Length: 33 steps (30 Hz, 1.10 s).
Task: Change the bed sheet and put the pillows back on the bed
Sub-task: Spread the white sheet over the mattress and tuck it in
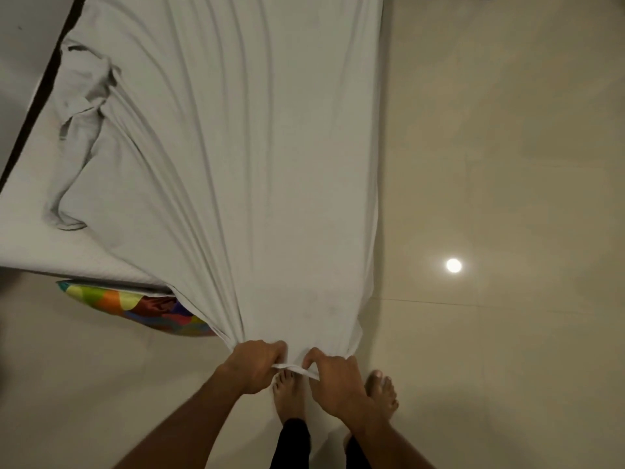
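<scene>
White cotton-looking sheet (236,164) lies along the bed, drawn into long folds that fan out from the near end. Its far part lies flat on the mattress (30,238), while its left edge is crumpled in loose ridges, leaving a bare strip of mattress on that side. A dark bed edge (37,96) runs diagonally along the upper left.

The sheet's near end hangs past the foot of the bed and narrows into a bunch held by both hands. The left hand (255,365) has its fingers curled round the gathered cloth on the left of the bunch. The right hand (333,377) is just beside it, with thumb and fingers clamped on the hem. A short strip of hem (295,368) stretches between the two hands.

A pillow (135,304) with a many-coloured cover shows at the bed's near left corner, partly hidden by the sheet; whether it rests on the floor I cannot tell.

Below the hands are two bare feet (291,392) on the cream tiled floor (507,147), with black trouser legs (291,441) above them. A round light reflection (453,265) shines on the tiles to the right.
</scene>
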{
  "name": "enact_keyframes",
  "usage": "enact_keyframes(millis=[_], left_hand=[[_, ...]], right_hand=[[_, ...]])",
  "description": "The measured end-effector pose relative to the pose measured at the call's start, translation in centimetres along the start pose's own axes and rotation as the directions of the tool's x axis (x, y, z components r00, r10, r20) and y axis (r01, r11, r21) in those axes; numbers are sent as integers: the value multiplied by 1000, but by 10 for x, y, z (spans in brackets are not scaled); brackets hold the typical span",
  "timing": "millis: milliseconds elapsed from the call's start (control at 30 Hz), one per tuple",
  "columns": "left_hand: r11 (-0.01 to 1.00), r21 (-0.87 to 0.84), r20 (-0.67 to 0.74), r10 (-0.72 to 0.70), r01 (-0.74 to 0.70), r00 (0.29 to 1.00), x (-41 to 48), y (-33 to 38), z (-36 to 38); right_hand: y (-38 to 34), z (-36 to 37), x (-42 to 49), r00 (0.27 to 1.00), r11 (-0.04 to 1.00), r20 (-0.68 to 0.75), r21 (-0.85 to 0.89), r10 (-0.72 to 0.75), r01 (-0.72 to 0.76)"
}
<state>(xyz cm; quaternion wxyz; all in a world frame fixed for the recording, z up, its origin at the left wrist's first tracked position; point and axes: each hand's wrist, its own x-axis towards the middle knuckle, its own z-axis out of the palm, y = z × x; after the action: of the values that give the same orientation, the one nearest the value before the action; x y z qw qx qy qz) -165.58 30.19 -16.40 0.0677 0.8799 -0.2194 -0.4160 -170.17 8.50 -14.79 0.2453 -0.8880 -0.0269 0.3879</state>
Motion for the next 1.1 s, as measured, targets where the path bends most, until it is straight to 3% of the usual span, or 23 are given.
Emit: enact_keyframes(millis=[233, 500, 600, 667, 700, 733, 800, 867, 933, 1000, 1100], left_hand=[[1000, 5, 226, -31, 30, 974, 12, 5, -14], [997, 13, 392, -73, 74, 917, 23, 7, -27], [994, 57, 480, -108, 92, 870, 24, 14, -28], [972, -100, 493, -136, 211, 859, 23, 19, -21], [902, -309, 453, -138, 301, 881, 22, 22, -17], [751, -551, 378, -164, 364, 911, 23, 23, -13], [347, -843, 304, -325, 412, 895, 28, 32, -19], [-14, -926, 349, -417, 378, 839, 37, 37, -28], [-263, -926, 363, -421, 271, 832, 47, 41, -36], [-364, -915, 331, -438, 172, 836, 58, 50, -46], [-356, -926, 314, -536, 128, 783, 72, 65, -56]], right_hand=[[-3, -3, 6, 991, 999, 132, -43, -1, 7], [0, 3, 14, 978, 1000, 208, -17, -6, 10], [9, 7, 22, 962, 988, 269, 132, 44, -82], [14, 3, 29, 977, 927, 196, 345, 84, -149], [15, -2, 32, 981, 859, 114, 473, 158, -193], [17, -9, 36, 965, 760, 33, 610, 261, -226], [26, -24, 46, 862, 522, -65, 818, 502, -243], [34, -41, 56, 710, 390, -133, 896, 691, -212], [38, -58, 63, 629, 359, -179, 918, 757, -169], [37, -68, 68, 669, 431, -206, 883, 714, -188], [37, -76, 69, 661, 527, -236, 801, 712, -282]])
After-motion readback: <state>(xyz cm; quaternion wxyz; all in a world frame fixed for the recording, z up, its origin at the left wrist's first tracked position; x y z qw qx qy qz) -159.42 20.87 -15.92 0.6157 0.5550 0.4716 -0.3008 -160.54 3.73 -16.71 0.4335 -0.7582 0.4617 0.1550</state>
